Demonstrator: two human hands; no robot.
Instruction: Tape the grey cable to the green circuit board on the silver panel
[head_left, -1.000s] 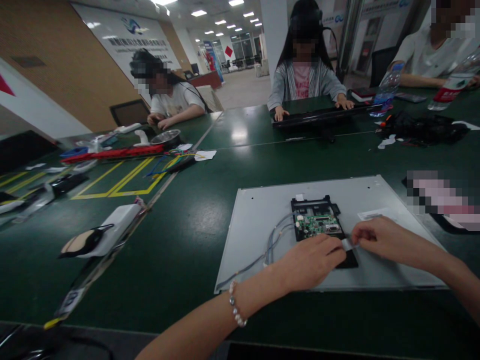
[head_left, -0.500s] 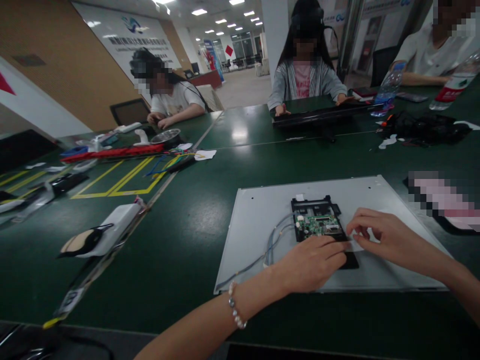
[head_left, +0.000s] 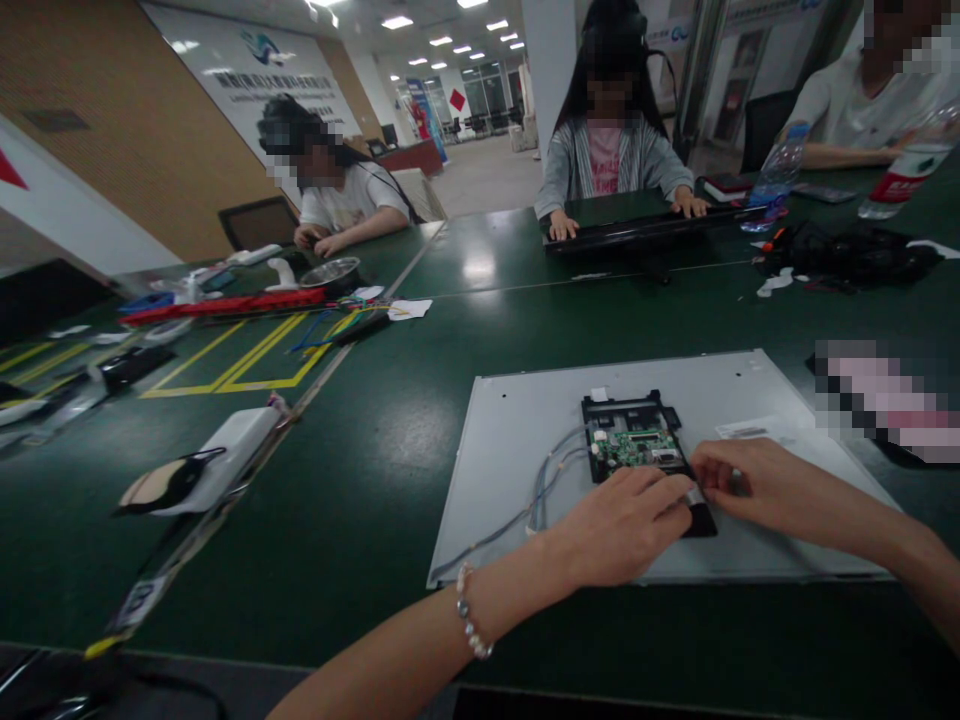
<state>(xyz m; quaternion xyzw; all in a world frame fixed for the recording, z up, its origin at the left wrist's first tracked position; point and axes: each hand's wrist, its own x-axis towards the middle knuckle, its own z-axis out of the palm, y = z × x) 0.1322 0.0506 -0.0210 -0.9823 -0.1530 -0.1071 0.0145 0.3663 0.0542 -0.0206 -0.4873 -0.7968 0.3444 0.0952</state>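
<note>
A grey metal panel [head_left: 517, 430] lies flat on the green table in front of me. A green circuit board [head_left: 634, 447] in a black holder sits on it, with thin grey wires [head_left: 545, 480] running off to the left. My left hand [head_left: 619, 525] rests palm down on the near end of the black holder, fingers stretched flat. My right hand [head_left: 757, 488] is beside it, fingers pinched on a small silvery strip [head_left: 696, 494] at the holder's edge.
A white label [head_left: 746, 430] sticks to the panel on the right. A white device [head_left: 225, 455] lies at the left. Red tools, coloured wires and a metal bowl [head_left: 331, 272] sit farther back. Three other people sit across the table; one has hands on a black monitor [head_left: 645, 232].
My right hand opened briefly and slid over the panel, then closed again and came back to the strip beside my left fingertips. My left hand stayed put.
</note>
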